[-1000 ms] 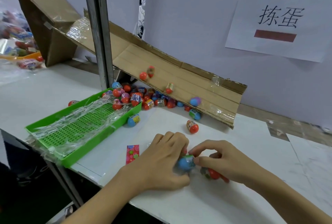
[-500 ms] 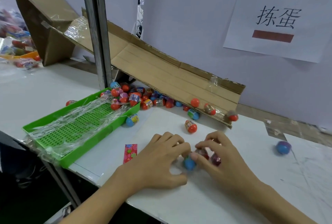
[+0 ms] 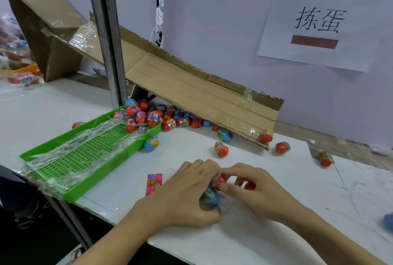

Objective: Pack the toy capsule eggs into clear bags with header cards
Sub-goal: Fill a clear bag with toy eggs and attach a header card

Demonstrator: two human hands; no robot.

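Fingers of the right hand (image 3: 255, 192) pinch a red egg (image 3: 220, 181) at the mouth of a clear bag (image 3: 214, 201), which the left hand (image 3: 187, 196) grips around a blue egg (image 3: 210, 197) already inside. Packing looks barely begun: the header card (image 3: 154, 184) lies unused on the worktop (image 3: 276, 232), just left. Beyond, loose eggs (image 3: 161, 115) crowd under the cardboard chute (image 3: 191, 88) beside the green tray (image 3: 85, 154).

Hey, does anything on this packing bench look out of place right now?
Yes. Several capsule eggs lie loose on the white table, away from the pile under the cardboard chute: one ahead of the hands, two past the chute's end.
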